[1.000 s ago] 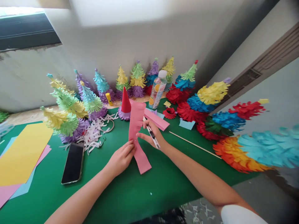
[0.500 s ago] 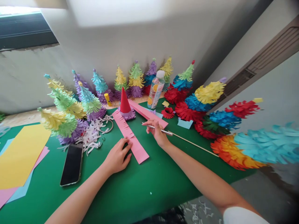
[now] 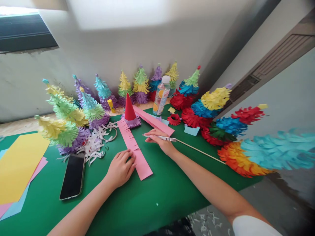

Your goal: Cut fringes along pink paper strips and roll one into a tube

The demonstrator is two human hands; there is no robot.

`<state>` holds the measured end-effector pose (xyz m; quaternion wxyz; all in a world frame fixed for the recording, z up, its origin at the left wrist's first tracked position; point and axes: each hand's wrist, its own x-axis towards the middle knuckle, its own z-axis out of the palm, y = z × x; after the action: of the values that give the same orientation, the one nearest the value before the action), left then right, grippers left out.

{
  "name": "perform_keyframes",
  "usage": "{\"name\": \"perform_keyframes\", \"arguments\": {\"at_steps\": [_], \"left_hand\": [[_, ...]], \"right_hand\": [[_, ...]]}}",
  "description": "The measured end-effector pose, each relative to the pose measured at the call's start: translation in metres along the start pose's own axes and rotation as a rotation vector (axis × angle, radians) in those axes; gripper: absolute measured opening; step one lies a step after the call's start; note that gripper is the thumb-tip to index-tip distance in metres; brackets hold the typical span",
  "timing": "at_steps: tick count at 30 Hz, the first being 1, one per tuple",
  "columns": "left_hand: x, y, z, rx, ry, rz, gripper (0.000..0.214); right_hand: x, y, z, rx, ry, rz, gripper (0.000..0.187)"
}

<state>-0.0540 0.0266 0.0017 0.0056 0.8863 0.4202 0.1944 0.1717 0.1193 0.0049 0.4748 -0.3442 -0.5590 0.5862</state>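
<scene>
The left hand (image 3: 120, 168) presses, fingers together, on the fringed pink paper strip (image 3: 134, 149) lying flat on the green mat (image 3: 152, 196) — just below the red cone (image 3: 129, 109). The right hand (image 3: 159, 141) pinches a slim tool (image 3: 159, 137) — possibly a craft knife.

A black phone (image 3: 73, 175) lies face up on the green mat (image 3: 137, 203) at near left, beside yellow paper sheets (image 3: 21, 164). Fringed paper trees (image 3: 65, 121) stand in a row along the far wall and curve down the right side, with white paper trimmings (image 3: 97, 141) at their feet. A clear bottle (image 3: 161, 95) stands far centre, a yellow glue stick (image 3: 111, 105) to its left.
</scene>
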Motion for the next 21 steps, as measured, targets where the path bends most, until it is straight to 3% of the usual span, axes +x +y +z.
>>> {"name": "perform_keyframes", "arguments": {"at_steps": [8,16,21], "left_hand": [[-0.001,0.003,0.003,0.026,0.035,-0.012,0.025],[-0.014,-0.007,-0.012,-0.08,-0.172,0.072,0.051],[-0.016,-0.009,-0.015,-0.132,-0.194,0.042,0.053]], "right_hand": [[0.001,0.003,-0.001,-0.075,0.0,0.033,0.02],[-0.002,0.001,0.002,-0.122,-0.248,0.07,0.016],[0.001,0.005,0.007,-0.136,-0.357,0.045,0.016]]}}
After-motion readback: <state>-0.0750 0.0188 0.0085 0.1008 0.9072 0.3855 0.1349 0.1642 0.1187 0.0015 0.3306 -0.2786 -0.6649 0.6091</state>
